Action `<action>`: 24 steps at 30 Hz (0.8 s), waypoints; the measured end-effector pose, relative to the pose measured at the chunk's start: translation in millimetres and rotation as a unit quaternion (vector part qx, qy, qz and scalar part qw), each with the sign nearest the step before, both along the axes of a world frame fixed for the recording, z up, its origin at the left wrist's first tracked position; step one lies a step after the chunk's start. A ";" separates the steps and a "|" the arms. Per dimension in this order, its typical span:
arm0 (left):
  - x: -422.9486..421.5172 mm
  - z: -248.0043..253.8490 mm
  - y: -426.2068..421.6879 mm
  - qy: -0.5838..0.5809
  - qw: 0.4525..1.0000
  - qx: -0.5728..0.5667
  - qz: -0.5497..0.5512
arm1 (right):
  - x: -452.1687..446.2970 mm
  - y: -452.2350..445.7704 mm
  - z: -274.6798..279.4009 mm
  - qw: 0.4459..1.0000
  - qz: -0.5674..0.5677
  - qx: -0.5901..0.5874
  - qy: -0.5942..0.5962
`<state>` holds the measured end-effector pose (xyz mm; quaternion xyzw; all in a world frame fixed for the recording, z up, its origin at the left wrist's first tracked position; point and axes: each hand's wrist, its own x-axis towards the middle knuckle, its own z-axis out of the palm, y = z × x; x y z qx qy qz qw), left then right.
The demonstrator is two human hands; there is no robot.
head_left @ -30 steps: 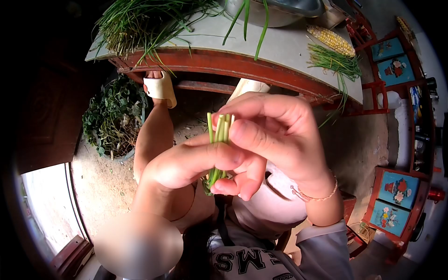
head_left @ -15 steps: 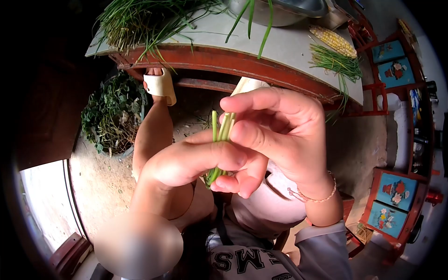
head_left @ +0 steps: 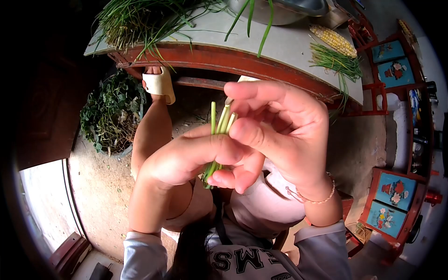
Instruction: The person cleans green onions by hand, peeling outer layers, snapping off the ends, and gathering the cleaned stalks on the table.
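Observation:
A small bunch of green chives (head_left: 216, 154) with pale cut ends pointing up is wrapped in the fingers of my left hand (head_left: 196, 156). The leafy part hangs below that fist. My right hand (head_left: 284, 123), with a braided bracelet (head_left: 322, 198) on the wrist, curls around the pale ends from the other side. Its thumb touches the side of one stalk, and the index fingertip meets the top of another. Its remaining fingers are bent behind and partly hidden.
Ahead stands a table (head_left: 289, 53) with a red edge. It bears a heap of chives (head_left: 135, 23), a metal basin (head_left: 284, 11), a corn cob (head_left: 333, 39) and a smaller chive bundle (head_left: 336, 60). A leafy plant pile (head_left: 114, 112) lies on the floor, left.
The pale stalk ends stand farther apart and show more above my left fist. My right index finger has lifted slightly; the left hand has shifted a little left.

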<state>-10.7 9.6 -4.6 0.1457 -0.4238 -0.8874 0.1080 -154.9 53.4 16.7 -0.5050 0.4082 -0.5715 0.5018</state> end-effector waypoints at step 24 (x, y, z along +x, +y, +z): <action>0.1 -0.6 -0.9 -0.037 0.999 0.008 0.021 | -3.6 -0.7 -1.7 0.999 0.028 -0.006 0.031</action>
